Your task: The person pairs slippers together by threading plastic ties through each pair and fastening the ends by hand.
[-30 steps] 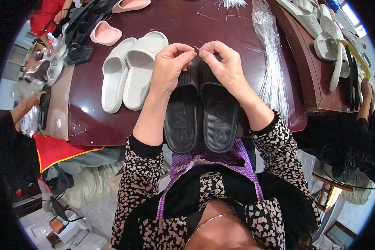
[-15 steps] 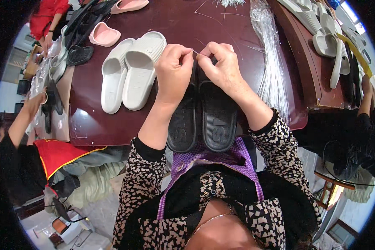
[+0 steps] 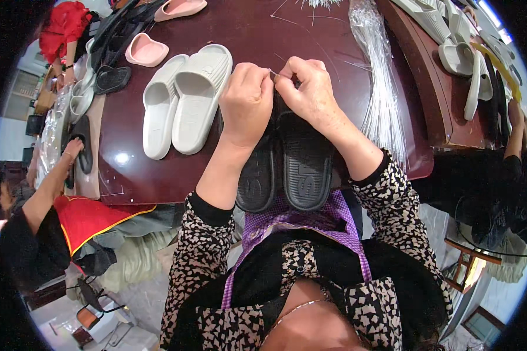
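A pair of black slide sandals [image 3: 306,167] lies in front of me at the table's near edge, toes pointing away. Above their toe ends my left hand [image 3: 246,102] is closed, fingertips pinched. Close beside it, my right hand [image 3: 307,90] pinches too, thumb against forefinger. Between the two sets of fingertips shows a short bit of thin, pale strand [image 3: 273,74], which both hands seem to grip; its ends are hidden. My hands and wrists cover the sandals' upper parts. A pair of light grey slide sandals [image 3: 194,111] lies just left of my left hand.
On the dark red table [image 3: 140,175], a bundle of long clear plastic strands [image 3: 383,117] lies to the right, with loose strands farther back. Pink sandals [image 3: 147,50] are at the far left. More grey sandals [image 3: 457,58] lie on a raised board at right. Co-workers' arms [image 3: 55,175] reach in from both sides.
My left hand has turned, its fingers now curled tighter, while my right has barely shifted. At left, the near co-worker's hand has moved onto a black sandal.
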`<move>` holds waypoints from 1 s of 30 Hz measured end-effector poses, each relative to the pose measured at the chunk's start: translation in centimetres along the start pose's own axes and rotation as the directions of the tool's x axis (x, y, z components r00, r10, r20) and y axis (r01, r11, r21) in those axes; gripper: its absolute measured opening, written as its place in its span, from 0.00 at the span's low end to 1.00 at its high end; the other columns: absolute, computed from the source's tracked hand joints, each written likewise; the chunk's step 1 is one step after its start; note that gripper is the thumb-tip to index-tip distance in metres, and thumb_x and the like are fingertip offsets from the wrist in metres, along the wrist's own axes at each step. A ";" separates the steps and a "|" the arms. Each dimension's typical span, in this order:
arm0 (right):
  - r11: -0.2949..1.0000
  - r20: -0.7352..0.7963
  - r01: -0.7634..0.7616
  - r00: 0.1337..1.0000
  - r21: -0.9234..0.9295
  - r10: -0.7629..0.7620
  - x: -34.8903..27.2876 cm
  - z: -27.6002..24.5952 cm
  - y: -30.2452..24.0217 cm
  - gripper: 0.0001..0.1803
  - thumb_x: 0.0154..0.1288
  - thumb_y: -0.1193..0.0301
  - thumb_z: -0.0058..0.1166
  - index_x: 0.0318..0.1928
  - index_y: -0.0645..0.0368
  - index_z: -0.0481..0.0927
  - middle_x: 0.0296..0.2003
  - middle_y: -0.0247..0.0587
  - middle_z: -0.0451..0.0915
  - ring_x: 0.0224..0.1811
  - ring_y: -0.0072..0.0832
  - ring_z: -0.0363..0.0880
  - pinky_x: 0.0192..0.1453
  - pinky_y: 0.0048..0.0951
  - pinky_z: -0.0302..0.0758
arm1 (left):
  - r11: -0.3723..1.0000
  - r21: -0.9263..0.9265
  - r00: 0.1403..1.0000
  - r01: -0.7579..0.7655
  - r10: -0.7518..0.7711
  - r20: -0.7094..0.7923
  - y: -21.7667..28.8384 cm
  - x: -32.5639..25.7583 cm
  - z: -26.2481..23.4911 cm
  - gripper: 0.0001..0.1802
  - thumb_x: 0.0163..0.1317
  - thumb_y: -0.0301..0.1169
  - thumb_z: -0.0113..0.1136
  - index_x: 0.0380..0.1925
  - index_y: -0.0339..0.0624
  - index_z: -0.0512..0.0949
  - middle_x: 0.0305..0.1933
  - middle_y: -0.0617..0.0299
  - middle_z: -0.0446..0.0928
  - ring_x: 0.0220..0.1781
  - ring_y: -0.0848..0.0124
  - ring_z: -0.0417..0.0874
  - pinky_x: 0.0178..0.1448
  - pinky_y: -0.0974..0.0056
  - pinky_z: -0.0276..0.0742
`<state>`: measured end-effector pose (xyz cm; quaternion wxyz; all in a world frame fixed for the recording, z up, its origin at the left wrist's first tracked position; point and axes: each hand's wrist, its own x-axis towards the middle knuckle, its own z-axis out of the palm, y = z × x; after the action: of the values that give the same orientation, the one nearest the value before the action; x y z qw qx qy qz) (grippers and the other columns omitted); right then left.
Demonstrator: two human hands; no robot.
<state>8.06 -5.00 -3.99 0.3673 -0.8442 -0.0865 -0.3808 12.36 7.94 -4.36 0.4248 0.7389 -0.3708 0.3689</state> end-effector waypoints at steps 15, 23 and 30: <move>0.977 -0.090 0.136 0.988 0.162 -0.123 0.6 0.1 0.1 0.04 0.49 0.79 0.51 0.20 0.62 0.72 0.16 0.46 0.74 0.15 0.39 0.73 0.22 0.33 0.68 | 0.384 -0.572 0.680 0.725 -0.530 0.507 -1.5 0.3 -1.4 0.05 0.59 0.24 0.56 0.33 0.33 0.78 0.28 0.67 0.76 0.28 0.81 0.72 0.32 0.76 0.68; 0.992 -0.031 0.101 0.995 0.074 -0.099 0.3 -0.1 -1.2 0.04 0.49 0.76 0.52 0.22 0.57 0.71 0.19 0.36 0.74 0.26 0.33 0.75 0.45 0.35 0.64 | 0.181 -0.627 0.621 0.758 -0.495 0.607 -2.3 0.4 -1.7 0.03 0.55 0.22 0.57 0.30 0.37 0.78 0.28 0.67 0.76 0.26 0.80 0.71 0.32 0.75 0.66; 0.994 0.029 0.079 0.996 0.077 -0.081 0.5 0.0 -0.7 0.03 0.50 0.76 0.53 0.23 0.57 0.73 0.20 0.35 0.74 0.29 0.32 0.74 0.49 0.34 0.64 | 0.188 -0.582 0.596 0.791 -0.451 0.664 -3.4 0.3 -1.4 0.03 0.55 0.21 0.58 0.29 0.38 0.79 0.27 0.67 0.76 0.26 0.80 0.71 0.31 0.76 0.66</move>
<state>8.10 -4.56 -3.30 0.3820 -0.8316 -0.1405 -0.3779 15.14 10.40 -4.75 0.7644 0.5669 -0.2259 -0.2080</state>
